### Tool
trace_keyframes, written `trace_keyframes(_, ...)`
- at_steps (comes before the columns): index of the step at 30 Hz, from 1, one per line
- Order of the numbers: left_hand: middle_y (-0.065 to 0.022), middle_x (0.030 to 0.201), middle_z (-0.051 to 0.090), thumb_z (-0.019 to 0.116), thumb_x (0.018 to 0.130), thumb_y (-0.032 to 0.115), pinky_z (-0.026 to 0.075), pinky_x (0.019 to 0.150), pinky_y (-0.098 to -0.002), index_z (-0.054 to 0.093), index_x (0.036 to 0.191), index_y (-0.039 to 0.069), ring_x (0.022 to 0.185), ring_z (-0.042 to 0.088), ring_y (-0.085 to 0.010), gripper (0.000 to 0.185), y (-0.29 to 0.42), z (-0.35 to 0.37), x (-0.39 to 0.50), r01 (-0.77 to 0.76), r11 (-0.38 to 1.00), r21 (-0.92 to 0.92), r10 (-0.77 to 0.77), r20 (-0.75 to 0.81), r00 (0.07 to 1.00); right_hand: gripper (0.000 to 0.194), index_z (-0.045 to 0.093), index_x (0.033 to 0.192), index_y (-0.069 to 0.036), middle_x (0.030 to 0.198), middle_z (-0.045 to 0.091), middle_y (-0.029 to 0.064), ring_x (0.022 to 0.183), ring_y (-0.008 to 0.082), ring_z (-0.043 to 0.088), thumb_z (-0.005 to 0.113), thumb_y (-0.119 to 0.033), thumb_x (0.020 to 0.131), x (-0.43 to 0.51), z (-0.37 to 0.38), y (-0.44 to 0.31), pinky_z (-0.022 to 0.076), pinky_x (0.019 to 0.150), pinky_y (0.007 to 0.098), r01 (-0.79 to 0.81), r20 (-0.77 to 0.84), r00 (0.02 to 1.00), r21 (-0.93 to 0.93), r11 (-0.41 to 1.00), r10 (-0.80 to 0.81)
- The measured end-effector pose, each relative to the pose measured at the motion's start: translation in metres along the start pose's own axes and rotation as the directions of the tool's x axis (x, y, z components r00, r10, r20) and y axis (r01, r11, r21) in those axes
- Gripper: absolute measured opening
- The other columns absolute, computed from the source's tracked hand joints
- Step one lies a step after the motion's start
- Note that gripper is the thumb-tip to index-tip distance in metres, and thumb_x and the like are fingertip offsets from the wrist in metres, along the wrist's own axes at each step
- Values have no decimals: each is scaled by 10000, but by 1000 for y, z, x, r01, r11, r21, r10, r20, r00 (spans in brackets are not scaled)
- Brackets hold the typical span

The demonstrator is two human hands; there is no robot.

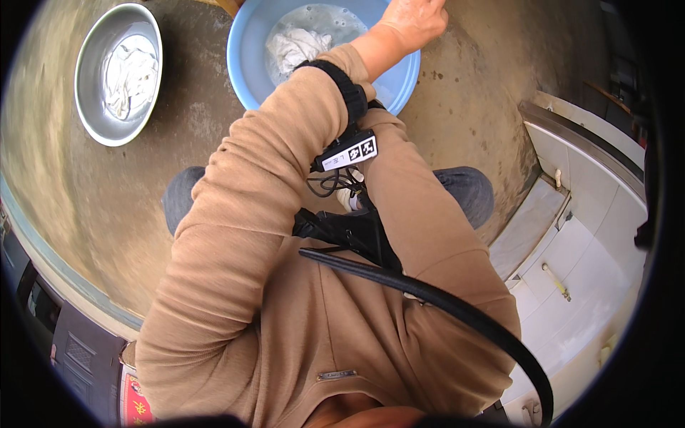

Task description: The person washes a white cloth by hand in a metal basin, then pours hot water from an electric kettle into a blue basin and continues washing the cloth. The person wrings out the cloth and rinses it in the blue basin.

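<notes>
My left hand (pixel 415 21) is over the right side of a blue plastic basin (pixel 251 80), its fingers partly cut off by the top edge, so its grip cannot be made out. In the basin, a white cloth (pixel 299 47) lies in cloudy water (pixel 342 18) with bubbles. My left forearm, in a tan sleeve with a black wrist strap (pixel 342 88), crosses in front of the right one. Behind it my right hand is hidden. A black wrist device (pixel 345 151) with printed codes and loose cables hangs below the strap.
A metal basin (pixel 88 85) holding a wet white cloth (pixel 131 75) stands on the concrete floor (pixel 192 117) at the left. At the right is a white-tiled trough (pixel 583 262) with a raised edge and a yellow tap-like fitting (pixel 556 282). A black strap (pixel 428 289) arcs across my chest.
</notes>
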State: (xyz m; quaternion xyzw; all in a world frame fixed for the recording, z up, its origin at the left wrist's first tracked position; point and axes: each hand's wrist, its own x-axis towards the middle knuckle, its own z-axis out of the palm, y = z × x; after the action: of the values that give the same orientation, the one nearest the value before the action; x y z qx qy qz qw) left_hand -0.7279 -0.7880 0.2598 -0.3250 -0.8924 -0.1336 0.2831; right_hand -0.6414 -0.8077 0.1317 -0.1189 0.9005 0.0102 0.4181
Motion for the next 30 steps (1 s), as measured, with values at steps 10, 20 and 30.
trace_keyframes(10,-117,926,552,568,708,116,366,876,-471,632,796,103,952,487,-304,110,-70,-10,-67,569,822,-19,-560,152,814,397,569,1132,-107,1172,551,124,1098,279,518,521,-218,754,24,-3,26,471,808,395,-34,-58,997,167,985,45)
trace_keyframes(20,-116,1012,567,526,729,114,418,844,-395,655,938,165,955,508,-314,251,-62,7,-162,903,428,-47,-855,304,421,310,588,960,-32,914,600,85,804,235,575,617,-234,727,29,-24,67,474,662,399,-310,222,950,767,562,222)
trace_keyframes(30,-145,959,580,517,721,92,435,822,-390,660,917,143,907,524,-311,249,-85,36,-170,924,310,-224,-912,206,355,371,604,1045,-34,1088,591,151,1043,291,551,551,-232,737,7,-25,26,454,832,371,-246,45,968,388,888,249)
